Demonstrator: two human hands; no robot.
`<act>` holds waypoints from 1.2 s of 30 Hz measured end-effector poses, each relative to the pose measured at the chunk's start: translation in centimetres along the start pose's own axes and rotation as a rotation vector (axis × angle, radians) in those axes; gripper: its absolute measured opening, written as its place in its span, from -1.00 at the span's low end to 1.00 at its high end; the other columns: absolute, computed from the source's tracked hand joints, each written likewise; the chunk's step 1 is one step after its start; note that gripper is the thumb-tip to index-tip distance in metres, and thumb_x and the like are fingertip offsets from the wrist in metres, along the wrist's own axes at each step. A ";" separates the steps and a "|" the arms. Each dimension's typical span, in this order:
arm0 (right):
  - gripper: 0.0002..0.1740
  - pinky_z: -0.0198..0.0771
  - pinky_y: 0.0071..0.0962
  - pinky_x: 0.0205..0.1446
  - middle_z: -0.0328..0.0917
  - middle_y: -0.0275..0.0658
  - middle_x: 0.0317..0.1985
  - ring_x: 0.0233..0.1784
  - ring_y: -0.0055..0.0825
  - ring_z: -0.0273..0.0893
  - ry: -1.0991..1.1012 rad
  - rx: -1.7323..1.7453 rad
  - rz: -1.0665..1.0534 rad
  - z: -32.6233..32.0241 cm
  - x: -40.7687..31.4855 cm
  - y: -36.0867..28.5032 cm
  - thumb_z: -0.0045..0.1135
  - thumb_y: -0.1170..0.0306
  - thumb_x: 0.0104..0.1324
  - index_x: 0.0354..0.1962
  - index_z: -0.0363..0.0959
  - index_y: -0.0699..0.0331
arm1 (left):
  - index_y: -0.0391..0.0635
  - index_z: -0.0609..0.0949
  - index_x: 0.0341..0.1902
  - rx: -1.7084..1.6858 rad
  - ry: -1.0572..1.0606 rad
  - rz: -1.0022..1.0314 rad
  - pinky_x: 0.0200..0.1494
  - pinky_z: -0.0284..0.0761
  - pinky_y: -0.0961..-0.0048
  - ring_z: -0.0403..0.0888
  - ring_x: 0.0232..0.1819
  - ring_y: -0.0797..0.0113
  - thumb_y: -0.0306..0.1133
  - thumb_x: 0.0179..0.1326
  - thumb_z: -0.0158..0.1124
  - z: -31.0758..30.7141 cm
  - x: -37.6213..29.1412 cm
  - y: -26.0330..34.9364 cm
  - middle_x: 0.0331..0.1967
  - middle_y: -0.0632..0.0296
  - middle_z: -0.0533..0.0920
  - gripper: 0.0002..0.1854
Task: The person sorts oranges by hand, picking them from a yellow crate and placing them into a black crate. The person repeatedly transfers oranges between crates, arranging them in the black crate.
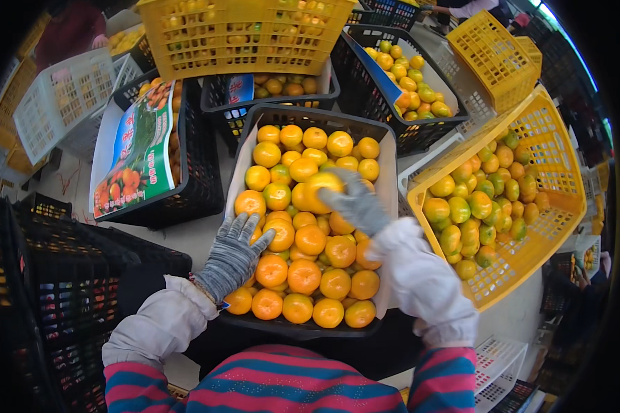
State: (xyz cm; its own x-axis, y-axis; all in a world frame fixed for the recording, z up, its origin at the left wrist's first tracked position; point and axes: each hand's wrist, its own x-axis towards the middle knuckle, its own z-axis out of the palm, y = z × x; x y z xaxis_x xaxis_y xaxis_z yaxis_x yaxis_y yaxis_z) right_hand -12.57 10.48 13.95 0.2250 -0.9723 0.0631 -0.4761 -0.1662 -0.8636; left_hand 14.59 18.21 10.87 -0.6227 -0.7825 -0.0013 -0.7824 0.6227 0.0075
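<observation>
Before me stands a black plastic crate (pixel 318 112) with a pale paper liner (pixel 386 175), filled with rows of orange and yellow-green mandarins (pixel 305 276). My right hand (pixel 359 202), in a grey knit glove and blurred by motion, grips a yellow-orange mandarin (pixel 321 187) above the middle of the layer. My left hand (pixel 231 258), gloved alike, lies palm down at the crate's left side. Its fingers are spread over the mandarins there and touch them, with none lifted. The lower fruit is partly hidden by the top layer.
At right, a tilted yellow crate (pixel 553 248) holds greener mandarins. Another yellow crate (pixel 248 51) sits across a black one ahead. A black crate (pixel 201 170) with a printed sheet (pixel 134 149) stands left; stacked black crates (pixel 77 310) flank my left arm. Other people work at the edges.
</observation>
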 end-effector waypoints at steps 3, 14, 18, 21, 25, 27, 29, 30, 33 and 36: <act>-0.34 0.30 -0.32 0.16 0.47 0.08 -0.03 0.07 -0.11 0.45 -0.208 0.073 0.230 6.9 2.2 1.7 0.13 0.02 0.19 0.10 0.30 0.31 | 0.07 0.44 0.21 -0.032 -0.018 0.003 0.30 0.05 -0.11 0.24 0.28 -0.12 -0.25 0.11 0.13 0.1 0.0 -0.2 0.23 -0.14 0.31 -0.48; -0.32 0.25 -0.27 0.21 0.43 0.09 0.04 0.12 -0.03 0.40 -0.160 -0.085 0.202 10.6 2.7 5.5 -0.01 -0.03 0.25 0.16 0.26 0.28 | 0.01 0.48 0.17 -0.157 -0.221 -0.066 0.31 0.04 -0.05 0.26 0.26 -0.04 -0.19 0.11 0.12 -0.7 1.3 -1.3 0.22 -0.07 0.35 -0.50; -0.42 0.27 -0.27 0.23 0.42 0.01 0.07 0.15 -0.09 0.37 -0.156 -0.277 0.111 11.6 2.7 6.4 -0.13 -0.02 0.32 0.10 0.34 0.21 | -0.10 0.47 0.14 -0.142 0.080 -0.058 0.32 0.02 -0.03 0.25 0.27 -0.01 -0.10 0.06 0.19 0.0 4.7 -4.6 0.17 -0.01 0.42 -0.43; -0.51 0.24 -0.24 0.25 0.40 0.02 0.07 0.16 -0.07 0.35 -0.229 -0.500 -0.153 11.8 3.2 6.5 -0.21 0.06 0.34 0.03 0.39 0.20 | 0.00 0.44 0.17 -0.104 -0.113 -0.049 0.36 -0.12 -0.11 0.28 0.28 0.12 0.09 0.00 0.21 1.1 7.0 -6.2 0.14 0.13 0.46 -0.33; -0.31 0.21 -0.21 0.25 0.32 0.11 0.15 0.22 -0.03 0.29 -0.337 -0.383 0.210 11.2 4.4 5.0 -0.09 -0.07 0.24 0.15 0.27 0.26 | -0.05 0.50 0.11 0.035 -0.239 -0.084 0.34 -0.09 -0.15 0.44 0.10 0.22 0.15 0.00 0.16 1.4 7.5 -6.3 -0.03 0.20 0.55 -0.33; -0.26 0.15 -0.22 0.30 0.31 0.14 0.15 0.25 -0.02 0.25 -0.368 -0.381 0.263 10.9 4.4 4.1 -0.13 -0.12 0.26 0.16 0.26 0.32 | -0.06 0.50 0.10 0.057 -0.201 -0.070 0.34 -0.10 -0.13 0.44 0.10 0.21 0.15 0.00 0.16 1.4 7.4 -6.3 -0.03 0.18 0.55 -0.33; -0.33 0.23 -0.20 0.22 0.35 0.16 0.10 0.18 -0.02 0.33 -0.339 -0.377 0.236 10.8 4.2 3.4 -0.15 -0.05 0.26 0.10 0.32 0.33 | -0.06 0.51 0.10 0.058 -0.181 -0.059 0.34 -0.11 -0.11 0.43 0.10 0.18 0.16 -0.01 0.14 1.4 7.3 -6.3 -0.04 0.11 0.55 -0.33; -0.35 0.25 -0.20 0.21 0.36 0.16 0.09 0.16 -0.03 0.35 -0.352 -0.386 0.231 11.0 4.2 3.1 -0.15 -0.03 0.25 0.09 0.33 0.31 | -0.06 0.51 0.10 0.027 -0.216 -0.073 0.33 -0.10 -0.11 0.43 0.10 0.17 0.15 -0.02 0.15 1.4 7.2 -6.4 -0.05 0.11 0.55 -0.32; -0.47 0.34 -0.18 0.10 0.48 0.12 -0.04 0.04 -0.03 0.47 -0.303 -0.411 0.193 11.3 3.8 2.7 -0.14 0.08 0.23 -0.06 0.48 0.31 | -0.04 0.51 0.11 0.010 -0.223 -0.064 0.31 -0.09 -0.14 0.43 0.07 0.13 0.15 -0.05 0.17 1.3 7.6 -6.4 -0.07 0.10 0.54 -0.31; -0.51 0.39 -0.14 0.03 0.49 0.08 -0.02 0.01 -0.05 0.49 -0.318 -0.451 0.208 12.0 3.8 2.9 -0.13 0.10 0.24 -0.09 0.51 0.30 | -0.04 0.44 0.20 0.176 -0.365 -0.044 0.36 -0.19 -0.14 0.38 0.18 0.11 0.17 -0.02 0.15 0.9 8.1 -6.0 0.03 0.09 0.52 -0.25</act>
State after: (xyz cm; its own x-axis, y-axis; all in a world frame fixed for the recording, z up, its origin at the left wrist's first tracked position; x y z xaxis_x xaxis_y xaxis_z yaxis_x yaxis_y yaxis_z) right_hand -2.91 8.26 5.74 0.2990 -0.9064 -0.2983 -0.8366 -0.0986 -0.5389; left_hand 14.24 8.08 9.95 -0.5246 -0.7747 -0.3531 -0.7775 0.6049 -0.1720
